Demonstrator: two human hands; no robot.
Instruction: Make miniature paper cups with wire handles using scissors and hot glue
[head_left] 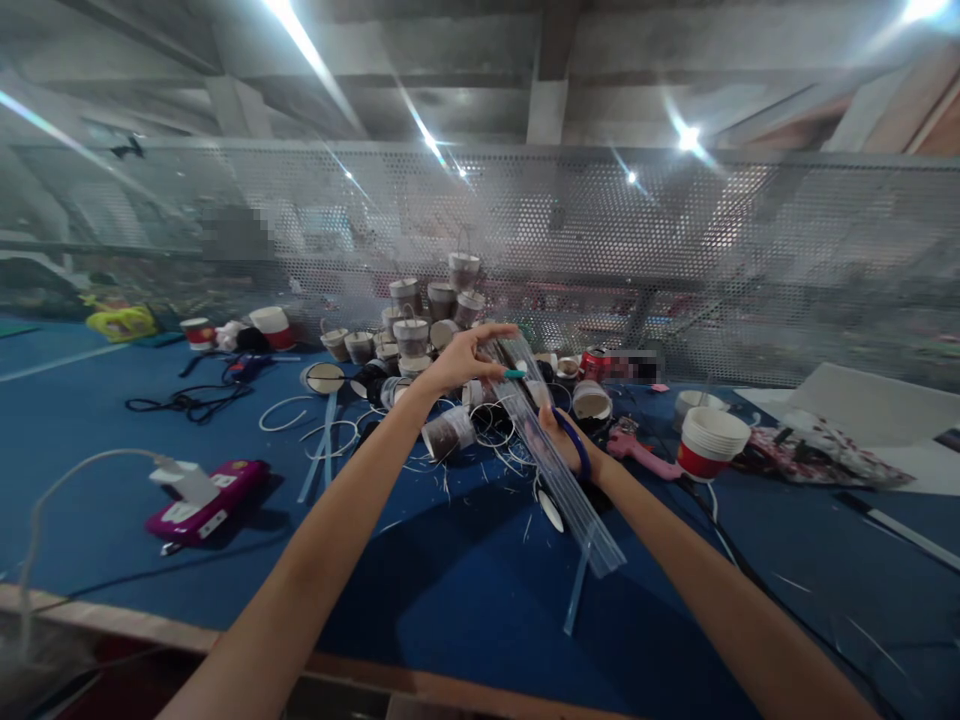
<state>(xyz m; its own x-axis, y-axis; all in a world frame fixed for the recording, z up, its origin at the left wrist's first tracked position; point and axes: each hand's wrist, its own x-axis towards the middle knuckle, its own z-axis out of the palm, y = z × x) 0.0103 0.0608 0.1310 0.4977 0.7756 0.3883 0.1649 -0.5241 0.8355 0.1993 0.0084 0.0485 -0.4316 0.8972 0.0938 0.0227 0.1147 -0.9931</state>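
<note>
Clear plastic strips [566,490] slant down to the right over the blue table, held above its surface. My left hand [474,358] is closed on their upper end, thumb and fingers on either side, with a teal tip at the thumb. Below and to the right, my right hand [562,437] is closed beside the strips, with a dark blue loop [574,440] around its side; what its fingers grip is partly hidden. A loose strip [576,595] hangs at the lower end. Behind my hands stand stacked small cups [411,337] with wire loops.
A purple power strip [210,503] with a white plug lies left. At the right are a pink glue gun [641,452], stacked paper cups [712,442] and a dark cable. White rings and scraps litter the middle. A perforated metal screen [585,230] rises behind.
</note>
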